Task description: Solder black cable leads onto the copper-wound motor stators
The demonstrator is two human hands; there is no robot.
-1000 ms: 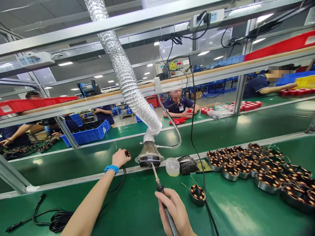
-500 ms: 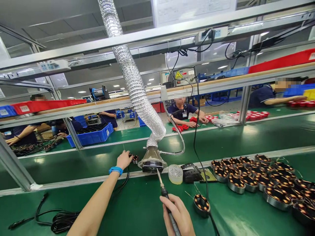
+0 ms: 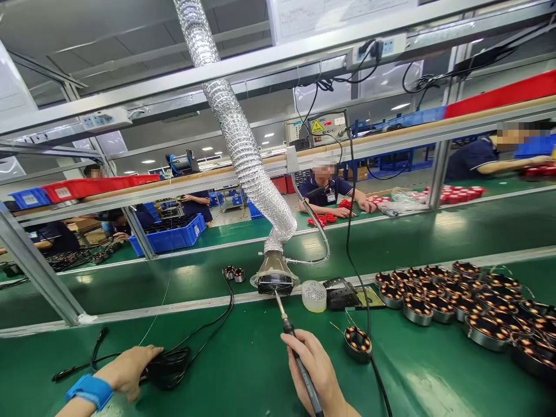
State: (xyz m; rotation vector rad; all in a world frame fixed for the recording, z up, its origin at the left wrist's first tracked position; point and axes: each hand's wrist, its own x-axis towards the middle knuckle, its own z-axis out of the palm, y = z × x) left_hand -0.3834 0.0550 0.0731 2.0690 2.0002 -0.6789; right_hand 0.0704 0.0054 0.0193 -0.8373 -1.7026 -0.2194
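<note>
My right hand (image 3: 313, 370) grips a soldering iron (image 3: 299, 368), its tip at the mouth of the fume extraction hood (image 3: 275, 282). At lower left, my left hand (image 3: 135, 366), with a blue wristband, reaches over a coiled black cable (image 3: 170, 368). A thin solder wire (image 3: 155, 315) rises from this hand; the grip on it is partly hidden. I cannot tell whether the fingers touch the coil. The cable runs up to two small wound stators (image 3: 234, 274) left of the hood. Right of the iron stands a single copper-wound stator (image 3: 358, 344) with loose wire ends.
Many stators (image 3: 460, 307) fill the right side. A clear round tub (image 3: 314, 295) and a black holder (image 3: 341, 293) stand beside the hood. A black cord (image 3: 369, 324) hangs down past the single stator. A blue spool (image 3: 181, 162) sits on the shelf. Co-workers sit across the bench.
My left hand has left the small stators and moved down and left to the coiled cable, with the thin wire following. My right hand holds the iron in nearly the same place.
</note>
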